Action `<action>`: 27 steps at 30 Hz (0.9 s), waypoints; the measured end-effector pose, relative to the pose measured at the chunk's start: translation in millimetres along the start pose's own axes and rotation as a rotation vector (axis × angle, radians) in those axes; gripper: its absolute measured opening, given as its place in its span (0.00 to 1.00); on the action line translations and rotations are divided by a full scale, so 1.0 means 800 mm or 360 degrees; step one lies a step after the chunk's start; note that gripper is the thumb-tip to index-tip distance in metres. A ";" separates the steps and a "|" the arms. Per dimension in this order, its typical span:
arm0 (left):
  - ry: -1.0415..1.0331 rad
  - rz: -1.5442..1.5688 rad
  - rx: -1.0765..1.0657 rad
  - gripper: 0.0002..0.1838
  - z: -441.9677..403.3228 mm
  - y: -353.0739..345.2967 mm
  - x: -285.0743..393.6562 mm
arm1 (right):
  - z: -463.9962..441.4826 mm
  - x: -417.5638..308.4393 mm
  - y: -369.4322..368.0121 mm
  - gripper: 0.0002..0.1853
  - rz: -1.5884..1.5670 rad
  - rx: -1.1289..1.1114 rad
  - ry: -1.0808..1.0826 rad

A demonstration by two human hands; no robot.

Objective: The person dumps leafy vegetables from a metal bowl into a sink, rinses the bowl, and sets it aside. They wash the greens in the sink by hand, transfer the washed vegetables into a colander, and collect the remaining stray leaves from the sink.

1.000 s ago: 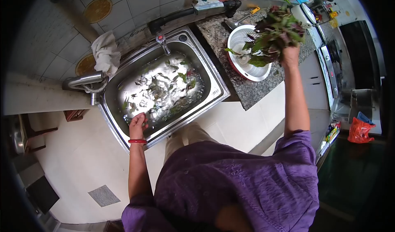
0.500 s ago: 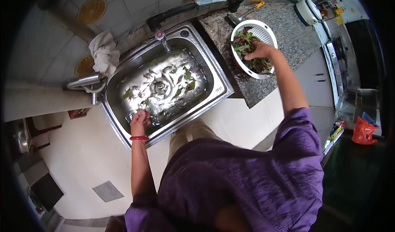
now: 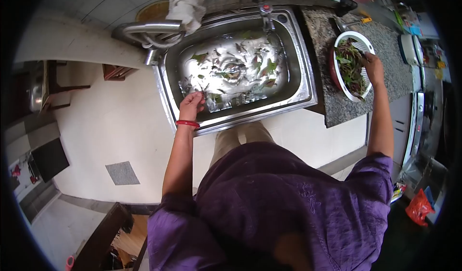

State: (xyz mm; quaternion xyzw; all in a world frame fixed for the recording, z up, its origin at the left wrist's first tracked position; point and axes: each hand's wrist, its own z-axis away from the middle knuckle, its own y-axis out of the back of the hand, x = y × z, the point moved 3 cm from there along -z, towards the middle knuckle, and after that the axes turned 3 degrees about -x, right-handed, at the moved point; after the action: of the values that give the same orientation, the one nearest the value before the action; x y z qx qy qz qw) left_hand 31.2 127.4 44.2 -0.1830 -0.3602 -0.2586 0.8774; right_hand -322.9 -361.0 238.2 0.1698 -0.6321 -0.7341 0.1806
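Shallow water with scattered green and reddish leaves [image 3: 269, 69] lies in the steel sink [image 3: 301, 95]. Over the sink's near left corner is my left hand [image 3: 191, 106], its fingers curled together; whatever they may hold is too small to make out. My right hand [image 3: 373, 70] is at the right side of a white colander [image 3: 362, 41], its fingers bent and closed on dark leafy greens [image 3: 350, 66] inside. Part of the fingertips is hidden. Red shows on the colander's outer left side.
A faucet [image 3: 266, 18] stands behind the sink, with a cloth [image 3: 186, 6] and curved metal pipe [image 3: 149, 33] at left. Beside the colander, a ladle with a yellow-ended handle [image 3: 353, 23] lies on the granite counter [image 3: 337, 110]. A white pot [image 3: 410, 50] stands farther right.
The view has shifted, so sink and colander appear farther right. My right hand has moved from over the greens to the colander's right side, and its fingers have closed. My left hand stays at the sink's near corner.
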 end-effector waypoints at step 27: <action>-0.0613 -0.1689 0.0319 0.32 -0.188 0.029 -0.002 | -0.057 -0.501 -0.329 0.27 -0.0536 -0.0472 0.0628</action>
State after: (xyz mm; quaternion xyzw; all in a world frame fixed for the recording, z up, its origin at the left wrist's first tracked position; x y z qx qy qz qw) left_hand 125.0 70.0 -61.4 0.0632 -0.5790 -0.5901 0.5590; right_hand 36.8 -172.6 -20.5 0.3836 -0.4336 -0.7908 0.1985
